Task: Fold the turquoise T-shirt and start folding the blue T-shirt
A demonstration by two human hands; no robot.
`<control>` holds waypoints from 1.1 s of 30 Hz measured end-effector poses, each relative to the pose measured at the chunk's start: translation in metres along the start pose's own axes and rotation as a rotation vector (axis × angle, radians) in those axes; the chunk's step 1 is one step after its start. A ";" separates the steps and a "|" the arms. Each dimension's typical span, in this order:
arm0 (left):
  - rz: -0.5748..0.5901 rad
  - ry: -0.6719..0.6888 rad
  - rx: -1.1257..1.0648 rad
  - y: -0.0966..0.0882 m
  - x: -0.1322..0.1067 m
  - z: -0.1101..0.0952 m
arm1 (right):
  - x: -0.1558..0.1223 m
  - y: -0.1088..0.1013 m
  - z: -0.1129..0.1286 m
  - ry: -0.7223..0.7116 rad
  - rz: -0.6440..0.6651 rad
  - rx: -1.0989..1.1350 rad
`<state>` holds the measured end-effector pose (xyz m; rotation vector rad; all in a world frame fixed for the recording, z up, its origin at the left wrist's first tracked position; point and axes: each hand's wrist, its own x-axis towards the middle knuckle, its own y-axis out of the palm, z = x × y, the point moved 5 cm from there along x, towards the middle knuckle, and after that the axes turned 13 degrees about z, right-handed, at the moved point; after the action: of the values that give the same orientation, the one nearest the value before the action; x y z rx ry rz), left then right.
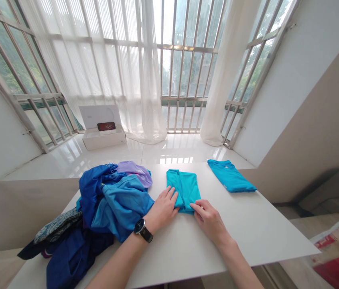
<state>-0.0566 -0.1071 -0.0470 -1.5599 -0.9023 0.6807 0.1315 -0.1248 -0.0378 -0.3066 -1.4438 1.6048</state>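
Head view looks down on a white bench [247, 237] where a folded turquoise T-shirt [184, 188] lies between both hands. The left hand [162, 209], a black-strapped wristwatch [142, 230] on its wrist, has a wide grip, lying flat with spread fingers against the shirt's left edge. The right hand [209, 222] has a narrow grip, its fingertips closed on the shirt's lower fold. A second folded blue T-shirt [228, 176] lies farther along the bench, well apart from the hands. Left of the left hand sits a heaped clothes pile [109, 200] with a bright blue shirt [121, 206], a lavender garment [134, 173], a navy garment [73, 257] and a patterned cloth [57, 227]. Beyond the bench, a white box [103, 138] with its lid raised stands on a glossy white ledge [172, 154] before sheer curtains [148, 80] and barred windows [187, 72].
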 end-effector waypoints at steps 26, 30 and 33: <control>-0.034 -0.049 -0.381 -0.033 -0.007 0.030 | 0.023 -0.005 -0.029 0.215 0.230 0.047; 0.035 -0.076 -0.355 -0.031 -0.006 0.029 | 0.019 -0.006 -0.021 0.211 0.210 -0.021; 0.059 -0.093 -0.354 -0.029 -0.006 0.025 | 0.017 -0.005 -0.018 0.198 0.176 -0.062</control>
<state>-0.0860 -0.0972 -0.0234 -1.8869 -1.0933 0.6647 0.1379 -0.1011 -0.0318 -0.6259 -1.3451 1.6202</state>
